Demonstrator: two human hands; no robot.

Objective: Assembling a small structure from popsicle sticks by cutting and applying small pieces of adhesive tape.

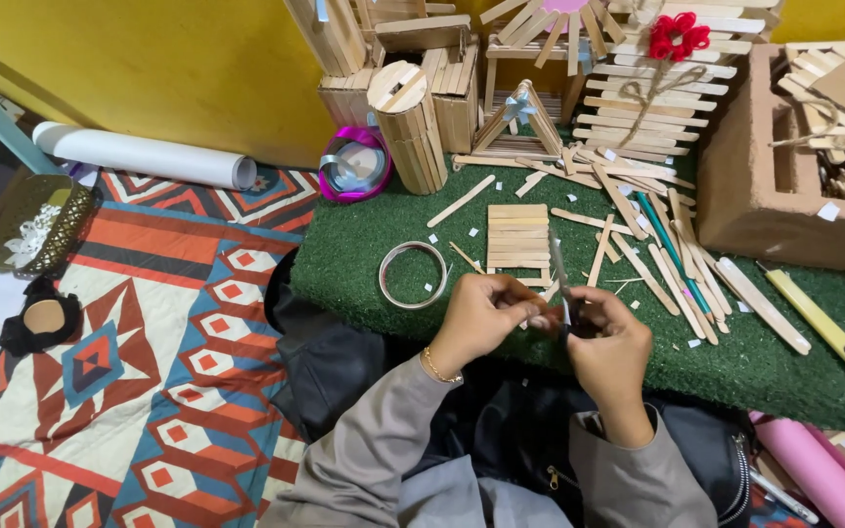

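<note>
Snipping a thin strip with scissors over the near edge of the green mat.

Left hand (486,318) pinches the near end of a narrow grey strip (556,266); right hand (610,350) is clenched on the handles of small scissors (567,315), blades meeting the strip just beside the left fingertips. Judging from this, a clean cut wants the strip held taut and square to the blades — fingertips kept back from the edge. Beyond the hands lies a flat panel of craft sticks (517,237), a wire coil (413,275) to its left, loose craft sticks (657,244) and a yellow utility knife (819,321) to the right — well apart from the cut.
</note>
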